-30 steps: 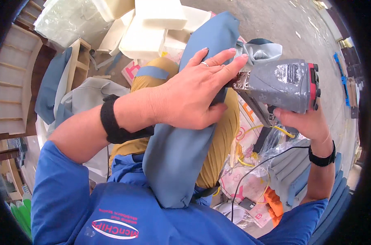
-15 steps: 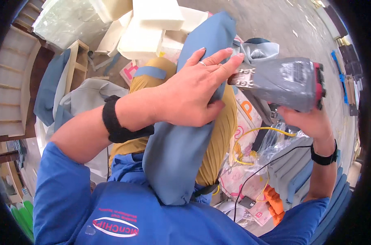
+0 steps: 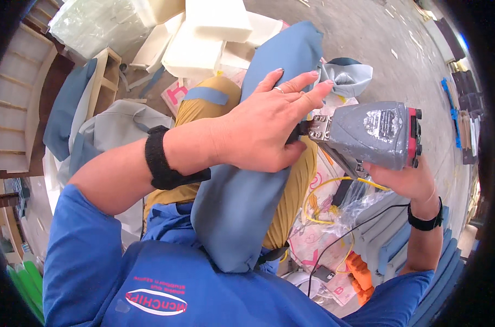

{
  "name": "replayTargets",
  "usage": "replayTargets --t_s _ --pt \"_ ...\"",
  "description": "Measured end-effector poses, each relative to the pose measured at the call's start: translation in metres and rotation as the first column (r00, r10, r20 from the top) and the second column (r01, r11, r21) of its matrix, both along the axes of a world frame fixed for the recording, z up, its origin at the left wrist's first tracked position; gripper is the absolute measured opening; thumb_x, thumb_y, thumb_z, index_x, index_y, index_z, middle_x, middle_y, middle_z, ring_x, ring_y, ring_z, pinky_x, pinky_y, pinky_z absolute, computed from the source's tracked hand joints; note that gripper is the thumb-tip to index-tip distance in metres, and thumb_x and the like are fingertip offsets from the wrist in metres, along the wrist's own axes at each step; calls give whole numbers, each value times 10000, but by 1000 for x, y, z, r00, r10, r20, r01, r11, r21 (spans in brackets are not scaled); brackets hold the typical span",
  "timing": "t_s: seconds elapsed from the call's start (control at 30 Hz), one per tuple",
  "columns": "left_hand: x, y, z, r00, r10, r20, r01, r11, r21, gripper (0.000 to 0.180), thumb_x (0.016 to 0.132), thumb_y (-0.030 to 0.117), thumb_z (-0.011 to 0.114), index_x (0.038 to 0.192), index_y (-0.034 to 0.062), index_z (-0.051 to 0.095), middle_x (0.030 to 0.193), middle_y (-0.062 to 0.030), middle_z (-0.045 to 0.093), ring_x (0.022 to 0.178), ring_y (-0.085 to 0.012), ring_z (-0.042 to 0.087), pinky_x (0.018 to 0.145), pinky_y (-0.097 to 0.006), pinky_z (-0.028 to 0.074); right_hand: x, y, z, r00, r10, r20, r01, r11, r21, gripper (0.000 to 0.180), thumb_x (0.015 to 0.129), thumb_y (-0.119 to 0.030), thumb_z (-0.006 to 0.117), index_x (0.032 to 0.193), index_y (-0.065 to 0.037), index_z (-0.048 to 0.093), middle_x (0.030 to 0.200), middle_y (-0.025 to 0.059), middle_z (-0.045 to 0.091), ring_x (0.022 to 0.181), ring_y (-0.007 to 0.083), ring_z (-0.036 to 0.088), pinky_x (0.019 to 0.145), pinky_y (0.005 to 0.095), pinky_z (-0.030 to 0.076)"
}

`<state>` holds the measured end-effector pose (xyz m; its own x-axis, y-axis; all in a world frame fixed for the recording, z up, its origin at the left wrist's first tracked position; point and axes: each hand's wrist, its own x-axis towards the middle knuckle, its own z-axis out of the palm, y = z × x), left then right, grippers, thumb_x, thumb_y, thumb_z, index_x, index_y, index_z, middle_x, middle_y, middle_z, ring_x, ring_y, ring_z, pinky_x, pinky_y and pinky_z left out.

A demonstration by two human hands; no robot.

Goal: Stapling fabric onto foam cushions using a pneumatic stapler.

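Note:
A long blue fabric-covered padded piece (image 3: 239, 212) lies lengthwise over my lap and ochre trousers. My left hand (image 3: 263, 120) rests across it with fingers stretched out and apart, the thumb by its right edge. My right hand (image 3: 402, 180) is closed around the handle of a grey staple gun (image 3: 367, 133) with a red-trimmed end cap. The metal nose of the staple gun points left, at the right edge of the padded piece, close to my left thumb. Whether the nose touches the fabric is hidden by my left hand.
A yellow hose (image 3: 334, 182) and a black cable (image 3: 345, 234) loop at the right, near stacked grey and blue padded pieces (image 3: 405, 240). White foam blocks (image 3: 195, 57) lie ahead. Wooden frames (image 3: 105, 82) stand left. An orange cloth (image 3: 360, 275) is near my right side.
My right hand has brought the staple gun nearer to me and slightly left, its nose now beside my left thumb. The left hand stays spread on the padded piece.

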<state>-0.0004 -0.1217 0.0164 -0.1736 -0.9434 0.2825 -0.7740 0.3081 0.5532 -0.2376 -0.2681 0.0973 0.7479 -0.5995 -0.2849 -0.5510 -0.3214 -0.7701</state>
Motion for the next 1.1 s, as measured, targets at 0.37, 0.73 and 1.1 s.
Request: replayTargets --t_s 0.37,0.73,1.1 --pt "-1 -1 -1 1000 -2 9 2 1000 -15 919 716 88 640 1513 75 182 1464 -123 404 1466 -338 181 1124 -646 126 -1 -5 -5 997 49 -60 -52 997 -55 491 700 -62 791 1145 -29 588 990 34 677 891 104 628 776 283 516" --pt "6 17 -17 984 61 -168 -91 980 -179 881 801 156 611 1520 0 127 1569 -188 217 1477 -352 128 1178 -498 106 -72 -4 -94 928 -366 70 371 926 -72 375 727 -89 754 1068 -2 624 944 63 675 823 146 628 729 332 519" --pt "-45 106 -29 977 -47 -210 33 997 -73 796 970 476 430 1515 -28 143 1573 -264 116 1464 -438 85 1148 -557 51 -253 141 -386 649 -419 -635 363 904 -225 361 680 -136 704 1015 -2 690 891 231 695 890 335 685 788 400 526"
